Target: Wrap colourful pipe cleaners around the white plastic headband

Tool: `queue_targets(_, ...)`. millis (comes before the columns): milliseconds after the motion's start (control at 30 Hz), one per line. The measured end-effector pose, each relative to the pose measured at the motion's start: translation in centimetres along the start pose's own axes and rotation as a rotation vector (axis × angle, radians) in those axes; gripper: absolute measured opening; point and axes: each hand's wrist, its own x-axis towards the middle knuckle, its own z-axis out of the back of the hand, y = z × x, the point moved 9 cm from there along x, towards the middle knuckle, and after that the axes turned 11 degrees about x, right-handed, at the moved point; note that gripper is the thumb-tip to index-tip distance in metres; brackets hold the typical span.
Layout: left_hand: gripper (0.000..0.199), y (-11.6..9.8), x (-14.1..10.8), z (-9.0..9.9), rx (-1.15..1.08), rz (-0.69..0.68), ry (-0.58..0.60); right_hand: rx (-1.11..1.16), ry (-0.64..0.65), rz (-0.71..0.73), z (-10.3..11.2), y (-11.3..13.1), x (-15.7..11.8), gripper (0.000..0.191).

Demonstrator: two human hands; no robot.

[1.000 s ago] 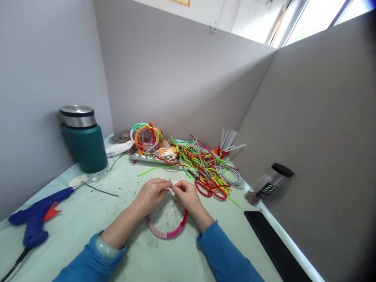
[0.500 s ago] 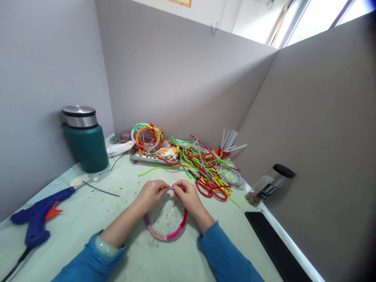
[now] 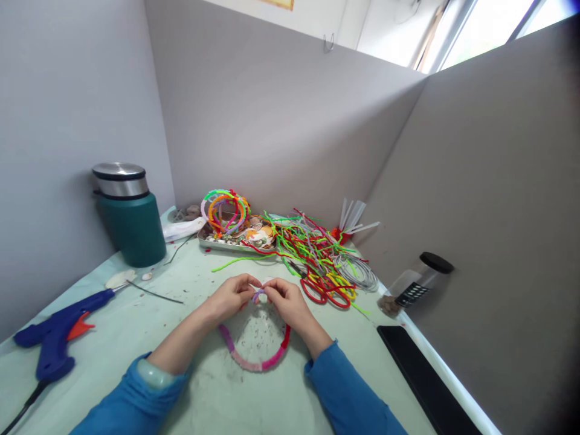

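Observation:
A ring wrapped in fuzzy pipe cleaner (image 3: 248,364), with purple, pink and red sections, hangs or rests below my two hands, close over the table. At its far side my left hand (image 3: 233,297) has its fingers closed on the ring's upper left part. My right hand (image 3: 287,302) pinches at a purple pipe cleaner (image 3: 258,295), which curves in a small loop between the fingertips of both hands. The fingers partly hide the ring's far side, so its ends cannot be made out.
Ahead stand a metal tray (image 3: 226,244) of shells and finished rings (image 3: 225,211), and a heap of loose pipe cleaners (image 3: 312,241) with red-handled scissors (image 3: 338,296). A blue glue gun (image 3: 54,332) and green flask (image 3: 131,229) are left; a jar (image 3: 414,284) and black bar (image 3: 421,374) right.
My left hand has shifted slightly left and its fingers have rearranged. The purple pipe cleaner now shows as a loop between the fingertips. The ring's left side has spread a little outward.

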Motion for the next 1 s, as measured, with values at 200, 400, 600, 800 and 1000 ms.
queue_targets(200,0.021,-0.6,0.0,0.7,0.319,-0.13,-0.102,-0.094,0.001,0.024,0.0,0.1,-0.1,0.018)
queue_targets(400,0.018,-2.2,-0.7,1.3,0.658,-0.144,-0.204,-0.097,-0.008,0.015,0.1,0.2,-0.1,0.019)
queue_targets(600,0.014,-2.5,-0.8,1.0,0.655,-0.199,-0.203,-0.093,-0.036,0.026,0.3,0.3,0.1,0.019)
queue_targets(800,0.016,-2.7,-0.9,1.1,0.619,-0.204,-0.201,-0.094,-0.052,0.033,0.4,0.1,0.1,0.018)
queue_targets(1000,0.028,-2.3,-0.7,1.2,0.48,-0.145,-0.172,-0.106,-0.058,0.038,0.4,0.2,0.1,0.018)
